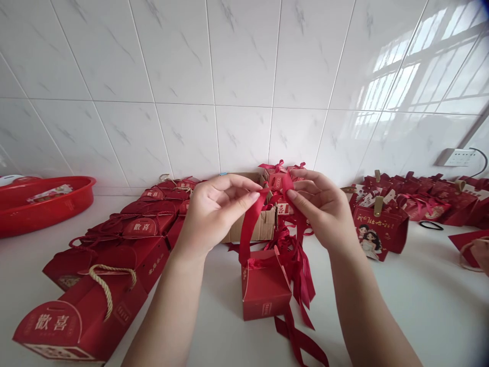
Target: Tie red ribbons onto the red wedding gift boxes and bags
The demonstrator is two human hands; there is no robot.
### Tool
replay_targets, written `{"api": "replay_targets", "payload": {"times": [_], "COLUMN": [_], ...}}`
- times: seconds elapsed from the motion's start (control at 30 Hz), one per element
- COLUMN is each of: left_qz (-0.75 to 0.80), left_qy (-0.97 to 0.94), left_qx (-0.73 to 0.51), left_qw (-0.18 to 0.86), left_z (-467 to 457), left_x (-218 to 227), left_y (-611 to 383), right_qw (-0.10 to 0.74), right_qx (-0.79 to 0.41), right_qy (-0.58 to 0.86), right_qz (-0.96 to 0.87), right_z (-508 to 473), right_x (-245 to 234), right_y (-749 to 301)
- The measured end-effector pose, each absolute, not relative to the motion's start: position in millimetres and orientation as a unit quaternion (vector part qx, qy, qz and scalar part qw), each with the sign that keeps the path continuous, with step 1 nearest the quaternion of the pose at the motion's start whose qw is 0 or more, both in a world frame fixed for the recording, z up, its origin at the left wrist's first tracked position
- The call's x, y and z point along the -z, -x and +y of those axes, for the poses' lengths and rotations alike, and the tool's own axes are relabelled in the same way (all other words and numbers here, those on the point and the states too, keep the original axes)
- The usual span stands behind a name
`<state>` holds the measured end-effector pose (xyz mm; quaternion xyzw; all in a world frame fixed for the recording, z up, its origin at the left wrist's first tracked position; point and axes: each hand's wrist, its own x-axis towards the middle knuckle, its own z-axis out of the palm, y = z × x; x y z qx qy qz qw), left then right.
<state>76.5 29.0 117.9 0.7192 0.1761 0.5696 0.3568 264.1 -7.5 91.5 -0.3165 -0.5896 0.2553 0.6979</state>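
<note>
A red ribbon rises from the top of a small red gift box on the white table. My left hand pinches one length of it between thumb and fingers. My right hand pinches another length of red ribbon, a short gap away. Both hands are raised above the box, in front of a cardboard box. Loose red ribbons trail down behind and beside the small box, and one strip lies curled on the table in front of it.
Rows of red gift boxes, some with rope handles, fill the left. A red basin stands at far left. Clipped red boxes and more bags crowd the right, near a black hair tie. A power strip is on the tiled wall.
</note>
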Motion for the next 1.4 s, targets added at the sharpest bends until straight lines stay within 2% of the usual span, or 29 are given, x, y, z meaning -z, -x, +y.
{"api": "replay_targets", "payload": {"times": [0.2, 0.3, 1.03, 1.4], "left_qz": [0.210, 0.219, 0.219, 0.212], "left_qy": [-0.746, -0.729, -0.745, -0.758], "left_qx": [-0.476, -0.473, -0.464, -0.468], "left_qw": [0.416, 0.445, 0.426, 0.402], "left_z": [31, 31, 34, 35], "left_x": [-115, -114, -115, -114], "left_y": [-84, -86, -83, -82], "right_qw": [0.647, 0.627, 0.602, 0.604], "right_qx": [-0.314, -0.316, -0.399, -0.404], "right_qy": [0.311, 0.316, 0.293, 0.307], "right_qz": [-0.621, -0.638, -0.626, -0.615], "right_z": [-6, -7, -1, 1], "right_x": [-90, -89, -89, -85], "right_y": [-252, -250, -254, -256]}}
